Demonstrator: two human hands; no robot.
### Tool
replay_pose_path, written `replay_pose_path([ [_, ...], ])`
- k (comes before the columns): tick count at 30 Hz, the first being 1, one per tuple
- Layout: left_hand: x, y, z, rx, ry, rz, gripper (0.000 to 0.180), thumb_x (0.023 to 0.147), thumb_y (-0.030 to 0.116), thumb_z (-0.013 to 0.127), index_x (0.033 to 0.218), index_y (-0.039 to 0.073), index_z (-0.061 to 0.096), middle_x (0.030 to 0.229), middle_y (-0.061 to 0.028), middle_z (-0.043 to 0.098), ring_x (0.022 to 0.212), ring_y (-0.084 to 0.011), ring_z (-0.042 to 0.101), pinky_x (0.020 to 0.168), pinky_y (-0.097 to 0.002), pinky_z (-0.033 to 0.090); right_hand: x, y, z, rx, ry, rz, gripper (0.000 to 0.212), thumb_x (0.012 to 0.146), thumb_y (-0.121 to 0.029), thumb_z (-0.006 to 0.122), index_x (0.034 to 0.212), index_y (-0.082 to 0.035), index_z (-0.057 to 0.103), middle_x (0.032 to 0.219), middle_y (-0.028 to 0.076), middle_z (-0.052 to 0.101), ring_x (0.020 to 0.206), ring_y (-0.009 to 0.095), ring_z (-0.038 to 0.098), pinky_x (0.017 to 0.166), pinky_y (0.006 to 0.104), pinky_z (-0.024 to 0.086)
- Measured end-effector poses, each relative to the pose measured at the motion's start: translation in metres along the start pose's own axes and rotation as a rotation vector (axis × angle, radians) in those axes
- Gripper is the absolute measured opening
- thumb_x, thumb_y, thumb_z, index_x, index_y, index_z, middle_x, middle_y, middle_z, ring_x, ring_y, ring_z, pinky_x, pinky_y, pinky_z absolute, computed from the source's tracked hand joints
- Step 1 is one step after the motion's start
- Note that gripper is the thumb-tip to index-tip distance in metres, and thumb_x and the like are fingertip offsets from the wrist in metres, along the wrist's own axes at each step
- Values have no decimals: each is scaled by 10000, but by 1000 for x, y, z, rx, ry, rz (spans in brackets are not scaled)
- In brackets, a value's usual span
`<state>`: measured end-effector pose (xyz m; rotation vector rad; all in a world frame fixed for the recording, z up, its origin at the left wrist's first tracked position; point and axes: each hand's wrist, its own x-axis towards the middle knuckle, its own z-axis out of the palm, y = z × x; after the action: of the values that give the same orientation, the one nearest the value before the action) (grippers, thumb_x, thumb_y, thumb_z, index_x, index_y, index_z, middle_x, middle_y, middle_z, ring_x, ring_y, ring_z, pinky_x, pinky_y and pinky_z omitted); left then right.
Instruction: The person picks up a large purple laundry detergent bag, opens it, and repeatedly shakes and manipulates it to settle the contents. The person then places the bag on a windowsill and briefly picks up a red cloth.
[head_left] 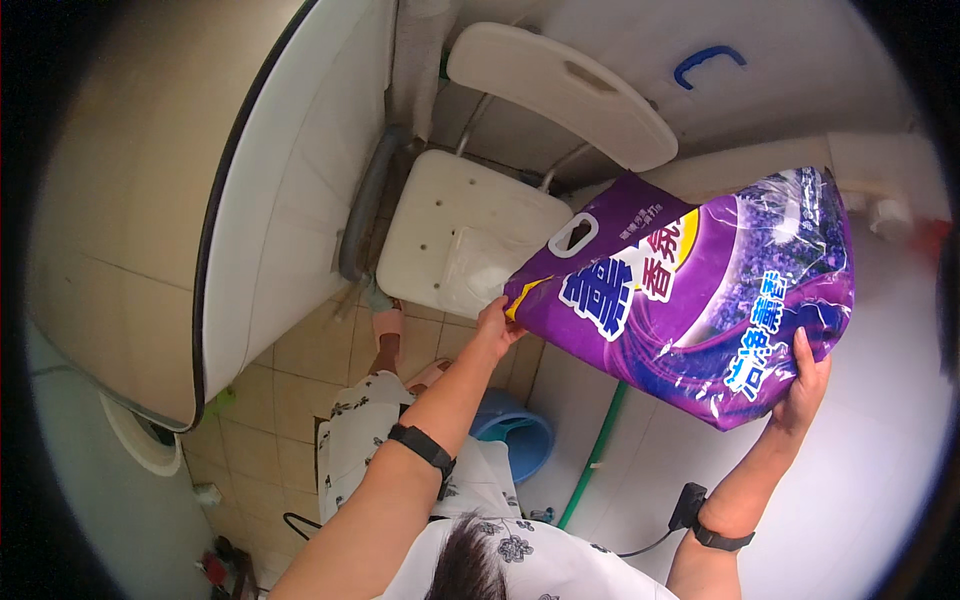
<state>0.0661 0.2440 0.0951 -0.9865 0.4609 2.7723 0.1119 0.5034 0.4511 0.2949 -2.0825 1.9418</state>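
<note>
A large purple detergent bag (680, 290) with lavender pictures is held up in front of me, tilted and creased. My left hand (497, 328) grips its left corner, near the white-edged handle hole. Under the bag's lower right corner, my right hand (803, 388) is closed on the plastic, with the thumb on the front face and the other fingers largely hidden behind. The top edge is folded over, and whatever the bag contains cannot be seen. Behind its left end stands a white shower chair (425, 215), with a translucent plastic piece (480, 272) lying on the seat.
A blue bucket (525, 440) sits on the tiled floor (280, 400) below my left forearm. A green hose (598, 455) runs beside it. On the left is a large white rounded panel (280, 190) with a dark edge. A blue handle (710, 62) is fixed to the far wall.
</note>
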Motion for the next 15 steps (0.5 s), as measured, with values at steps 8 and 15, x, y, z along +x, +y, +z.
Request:
replay_pose_path([
  [8,8,4,-1,-50,66,-50,216,888,251,441,959,60,511,815,-88,573,625,-204,559,477,-315,468,19,-9,17,-13,28,-77,262,862,-77,552,1098,23,497,971,97,602,787,163,605,726,275,495],
  [15,1,11,4,32,67,-71,198,901,238,407,922,77,520,764,-51,577,597,-161,559,459,-271,471,31,-31,36,-527,51,-251,188,863,-106,578,1021,-3,581,908,51,613,771,107,573,704,233,465],
])
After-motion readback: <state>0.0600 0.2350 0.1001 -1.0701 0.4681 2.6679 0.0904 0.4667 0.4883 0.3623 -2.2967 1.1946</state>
